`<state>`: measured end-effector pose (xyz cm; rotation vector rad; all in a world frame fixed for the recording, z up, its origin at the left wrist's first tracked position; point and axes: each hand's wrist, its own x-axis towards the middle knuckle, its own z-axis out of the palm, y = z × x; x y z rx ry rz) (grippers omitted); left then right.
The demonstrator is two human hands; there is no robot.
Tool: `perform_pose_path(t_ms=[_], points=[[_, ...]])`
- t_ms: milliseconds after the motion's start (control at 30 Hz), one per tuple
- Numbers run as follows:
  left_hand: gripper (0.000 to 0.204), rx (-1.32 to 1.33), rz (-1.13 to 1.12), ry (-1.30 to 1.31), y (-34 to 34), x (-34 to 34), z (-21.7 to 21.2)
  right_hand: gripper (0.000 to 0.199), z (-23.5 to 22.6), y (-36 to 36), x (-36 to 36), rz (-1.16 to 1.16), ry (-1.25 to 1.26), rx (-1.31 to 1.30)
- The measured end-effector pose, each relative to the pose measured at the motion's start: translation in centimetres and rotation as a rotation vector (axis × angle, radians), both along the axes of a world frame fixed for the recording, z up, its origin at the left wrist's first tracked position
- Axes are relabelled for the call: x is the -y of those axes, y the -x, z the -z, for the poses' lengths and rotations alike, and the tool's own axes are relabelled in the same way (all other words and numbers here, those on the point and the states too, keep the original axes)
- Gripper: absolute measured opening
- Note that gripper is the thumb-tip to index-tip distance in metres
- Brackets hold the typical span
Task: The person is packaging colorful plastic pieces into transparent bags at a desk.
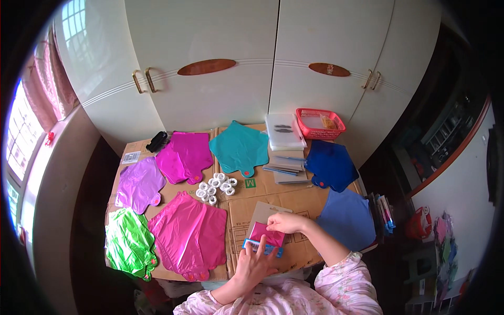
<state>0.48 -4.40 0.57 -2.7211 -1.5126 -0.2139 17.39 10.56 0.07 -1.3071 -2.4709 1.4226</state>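
The bare left hand (254,266) is nearer to the body, with its back turned upward and its fingers spread apart, pointing forward. The bare right hand (286,222) is placed farther forward, its fingers curled and gathered toward the left, and the bare right forearm (326,243) comes diagonally from the lower right.

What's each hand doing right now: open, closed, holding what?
Left hand: open, fingers spread over the blue strip.
Right hand: fingers closed at the upper edge of the folded pink foil, apparently pinching it.
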Motion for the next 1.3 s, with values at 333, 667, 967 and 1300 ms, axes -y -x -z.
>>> perform_pose_path(t_ms=[333,667,967,1300], points=[[0.065,-0.111,0.065,0.1,0.4,-1.4,-1.6,0.025,-0.7,0.5,0.9,0.108,-0.366,0.02],[0.051,-0.081,0.068,0.048,0.2,-1.4,-1.2,0.041,3.6,5.1,1.0,0.049,-0.98,-0.085],[0.041,-0.055,0.13,-0.249,0.6,-1.0,0.4,0.048,3.8,5.2,1.0,0.096,-0.941,-0.033],[0.039,-0.013,0.183,-0.261,0.5,-2.2,1.9,0.043,1.7,4.4,-7.3,0.115,-0.976,-0.158]])
